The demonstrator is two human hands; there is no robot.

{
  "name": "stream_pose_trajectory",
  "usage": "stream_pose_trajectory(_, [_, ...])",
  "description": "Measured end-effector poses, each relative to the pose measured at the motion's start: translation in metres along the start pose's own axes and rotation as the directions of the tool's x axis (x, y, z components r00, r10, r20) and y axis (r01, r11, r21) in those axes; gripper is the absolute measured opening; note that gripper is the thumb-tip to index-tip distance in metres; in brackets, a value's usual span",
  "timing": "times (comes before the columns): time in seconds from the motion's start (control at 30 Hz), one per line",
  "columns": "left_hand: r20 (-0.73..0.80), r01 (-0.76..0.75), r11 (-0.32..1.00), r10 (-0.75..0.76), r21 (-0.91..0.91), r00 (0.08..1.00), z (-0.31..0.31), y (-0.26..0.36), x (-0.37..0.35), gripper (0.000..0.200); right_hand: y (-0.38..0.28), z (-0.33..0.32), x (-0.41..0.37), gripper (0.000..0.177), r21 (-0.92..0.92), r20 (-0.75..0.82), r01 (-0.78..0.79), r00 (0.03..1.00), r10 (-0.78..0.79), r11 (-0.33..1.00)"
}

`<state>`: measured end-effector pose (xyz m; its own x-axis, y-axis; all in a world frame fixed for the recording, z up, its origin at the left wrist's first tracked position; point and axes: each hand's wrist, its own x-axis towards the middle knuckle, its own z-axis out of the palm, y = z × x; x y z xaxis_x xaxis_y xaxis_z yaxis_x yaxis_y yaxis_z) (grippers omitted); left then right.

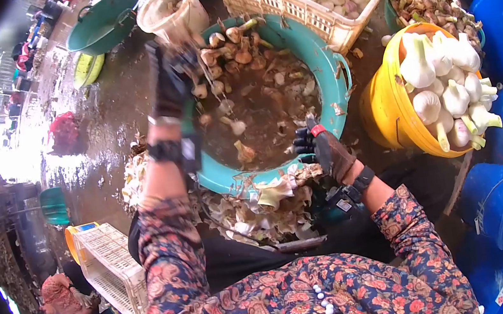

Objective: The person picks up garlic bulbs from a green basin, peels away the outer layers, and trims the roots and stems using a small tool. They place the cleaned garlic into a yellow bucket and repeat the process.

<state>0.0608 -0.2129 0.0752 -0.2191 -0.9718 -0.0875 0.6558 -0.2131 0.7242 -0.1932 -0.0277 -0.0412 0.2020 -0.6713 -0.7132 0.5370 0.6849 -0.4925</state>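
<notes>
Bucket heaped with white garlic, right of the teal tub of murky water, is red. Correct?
Not red: the head view shows the bucket heaped with white garlic is yellow. It does stand right of the teal tub of murky water.

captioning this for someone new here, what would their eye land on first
Probably the yellow bucket at the right, heaped with pale garlic bulbs. Next, the wide turquoise tub in the middle, its brown water holding more bulbs, with the blurred left hand by its left edge and the right hand at its near right rim.
</notes>
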Motion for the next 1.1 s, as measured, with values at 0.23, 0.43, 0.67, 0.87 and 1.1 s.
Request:
stream_pose_trajectory(0.23, [-0.114, 0.061, -0.329, -0.143, 0.942, 0.983, -0.045, -0.053, 0.016, 0.056, -0.019, 0.003, -0.005, 0.049, -0.047, -0.1, -0.03, 0.995, 0.025, 0.998])
stream_pose_trajectory(0.43, [-0.546, 0.323, -0.47, -0.484, 0.821, 0.683, -0.11, -0.182, -0.088, 0.071, -0.01, 0.002, 0.003, 0.045, -0.119, -0.108, 0.005, 0.994, -0.018, 0.993])
stream_pose_trajectory(0.67, [-0.443, 0.543, 0.062, -0.505, 0.837, 0.741, -0.104, -0.193, -0.11, 0.052, 0.005, 0.002, 0.01, 0.037, -0.269, -0.132, 0.036, 0.988, -0.074, 0.962])
stream_pose_trajectory(0.87, [-0.291, 0.473, 0.329, -0.473, 0.817, 0.832, -0.095, -0.226, -0.114, 0.058, -0.005, 0.009, -0.001, 0.033, -0.211, -0.123, 0.064, 0.988, -0.092, 0.975])
stream_pose_trajectory(1.1, [-0.192, 0.618, 0.61, -0.617, 0.495, 0.763, -0.079, -0.279, -0.104, 0.048, -0.01, -0.012, 0.011, 0.035, -0.396, -0.155, 0.198, 0.948, -0.278, 0.897])
